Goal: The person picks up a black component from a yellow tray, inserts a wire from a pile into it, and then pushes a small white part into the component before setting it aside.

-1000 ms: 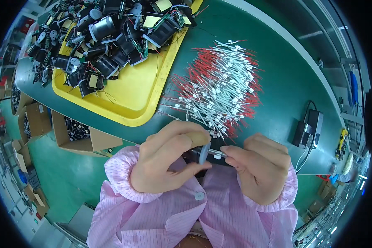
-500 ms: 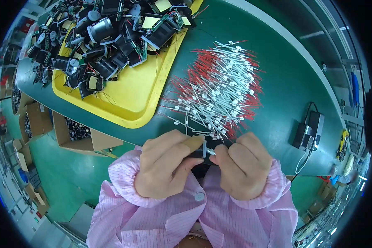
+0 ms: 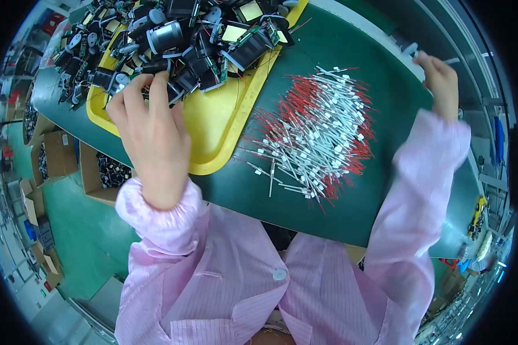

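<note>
At the pile of black electronic units (image 3: 167,37) in the yellow tray (image 3: 216,161), my left hand (image 3: 152,135) reaches in from above. Its fingers are apart, the fingertips touching or just over the dark parts at the near side of the pile; they hide what lies under them. My right hand (image 3: 440,83) is stretched out to the far right, past the table's edge strip. It pinches a dark unit with a grey round end (image 3: 408,47), blurred by motion. Between my arms lies a heap of white-sleeved red wire leads with white connectors (image 3: 322,129).
The green table (image 3: 236,198) carries the tray and more black units (image 3: 69,63) beyond its left side. Cardboard boxes (image 3: 95,178) with dark parts stand on the floor at left. A pale strip (image 3: 362,23) edges the table's far side.
My hands have moved apart from in front of my chest, where they held a dark unit together. The left went up to the tray; the right went far right with a dark unit.
</note>
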Demonstrator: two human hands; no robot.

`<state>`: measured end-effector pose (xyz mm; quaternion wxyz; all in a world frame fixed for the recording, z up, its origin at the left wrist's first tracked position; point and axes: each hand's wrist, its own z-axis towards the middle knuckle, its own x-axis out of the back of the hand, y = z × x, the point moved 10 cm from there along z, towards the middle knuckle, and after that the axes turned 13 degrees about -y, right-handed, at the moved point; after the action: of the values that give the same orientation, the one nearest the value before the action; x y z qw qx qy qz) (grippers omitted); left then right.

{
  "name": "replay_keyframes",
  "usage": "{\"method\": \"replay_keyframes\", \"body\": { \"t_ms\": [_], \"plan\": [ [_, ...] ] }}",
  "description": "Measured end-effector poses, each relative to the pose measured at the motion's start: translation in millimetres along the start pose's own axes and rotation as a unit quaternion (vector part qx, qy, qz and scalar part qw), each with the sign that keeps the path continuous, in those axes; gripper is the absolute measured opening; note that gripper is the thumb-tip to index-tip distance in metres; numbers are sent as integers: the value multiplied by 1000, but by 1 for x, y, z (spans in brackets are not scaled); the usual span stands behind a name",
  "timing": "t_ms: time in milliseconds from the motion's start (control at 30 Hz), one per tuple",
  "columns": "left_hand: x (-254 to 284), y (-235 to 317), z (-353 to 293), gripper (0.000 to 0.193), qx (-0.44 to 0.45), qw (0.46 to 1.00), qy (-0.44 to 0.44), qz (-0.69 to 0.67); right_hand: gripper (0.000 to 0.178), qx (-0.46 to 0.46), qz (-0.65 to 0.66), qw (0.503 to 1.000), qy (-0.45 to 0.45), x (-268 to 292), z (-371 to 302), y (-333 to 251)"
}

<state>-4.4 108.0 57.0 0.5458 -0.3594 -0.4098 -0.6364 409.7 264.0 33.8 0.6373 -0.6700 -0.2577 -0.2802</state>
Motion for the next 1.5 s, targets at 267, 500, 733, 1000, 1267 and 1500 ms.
{"method": "replay_keyframes", "body": {
  "t_ms": [267,500,733,1000,1267,1500],
  "plan": [
    [-39,-17,3,49,-44,990,-109,80,24,-267,-16,960,82,81,126,198],
    [-20,-37,-14,32,-9,981,-33,-189,22,349,-91,917,-172,-100,-77,-134],
    [-16,-28,-8,15,9,983,-3,-185,26,548,-347,720,-248,-228,-234,-161],
    [2,4,-30,36,-65,987,-109,-96,26,486,-81,835,-246,-167,-197,-178],
    [-35,-18,-5,29,-73,975,-178,-110,22,199,261,909,-257,-117,-182,-144],
    [-30,-55,-33,28,37,649,40,-759,16,51,584,755,-294,-146,-187,-107]
  ]
}}
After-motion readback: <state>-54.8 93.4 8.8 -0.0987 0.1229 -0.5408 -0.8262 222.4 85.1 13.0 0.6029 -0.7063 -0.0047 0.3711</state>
